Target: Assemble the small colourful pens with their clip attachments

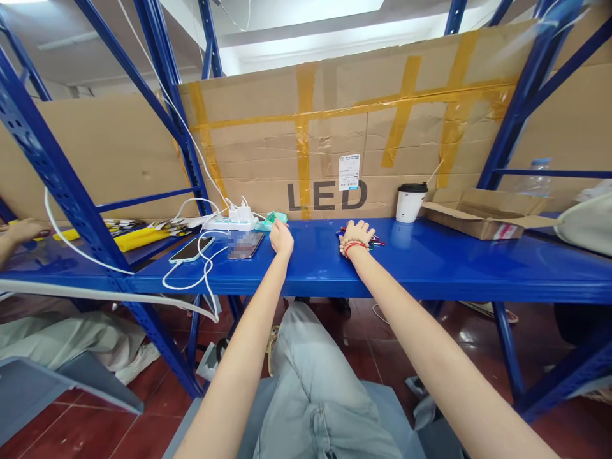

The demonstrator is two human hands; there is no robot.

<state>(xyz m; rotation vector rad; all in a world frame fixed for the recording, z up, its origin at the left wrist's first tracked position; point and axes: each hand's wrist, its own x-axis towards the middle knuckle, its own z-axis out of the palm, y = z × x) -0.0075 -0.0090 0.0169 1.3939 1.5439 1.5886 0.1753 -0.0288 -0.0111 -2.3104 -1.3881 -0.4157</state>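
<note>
My left hand (281, 238) is closed above the blue shelf top (310, 255), its fingers curled away from view. Whatever it may hold is hidden. Just beyond it lies a crumpled green plastic packet (271, 220). My right hand (356, 234), with a beaded bracelet and red cord on the wrist, rests palm down with fingers spread. Beneath it is a small pile of thin coloured sticks, perhaps pens (377, 242), mostly covered by the hand.
Left of my hands are two phones (192, 249) (246, 245), white cables and a power strip (229, 222). A lidded paper cup (410, 203) and an open cardboard box (478, 217) stand right. Cardboard (268, 153) walls the back. A person's hand (26, 233) shows far left, near yellow items.
</note>
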